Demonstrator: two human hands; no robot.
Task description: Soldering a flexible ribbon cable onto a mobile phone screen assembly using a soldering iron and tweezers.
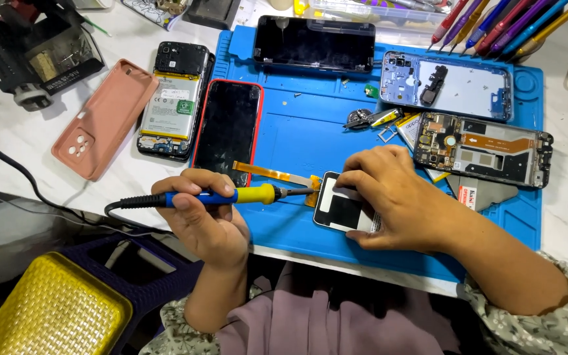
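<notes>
A soldering iron [231, 196] with a blue and yellow grip is held level in the left hand [202, 213], whose fingers are wrapped tightly round the handle; its dark cable trails off to the left. The metal tip is brought against the end of an orange flex ribbon [274, 173], just at the upper left corner of a small flat module [343, 207] (white and black on its face) that lies on the blue work mat [297, 125] near the table's front edge. That module is pinned down by the right hand [396, 197], laid flat over its right part with fingers pressed together on its top edge and thumb at its lower edge. The ribbon runs back to a red-cased phone [228, 128] lying screen up at the mat's left margin. Beside that phone an opened handset with its battery exposed [173, 98] is seen, and further left a pink phone case [103, 118]. To the right of the hands a bare circuit frame [484, 148] rests on the mat, with a pale blue midframe [448, 85] above it.
</notes>
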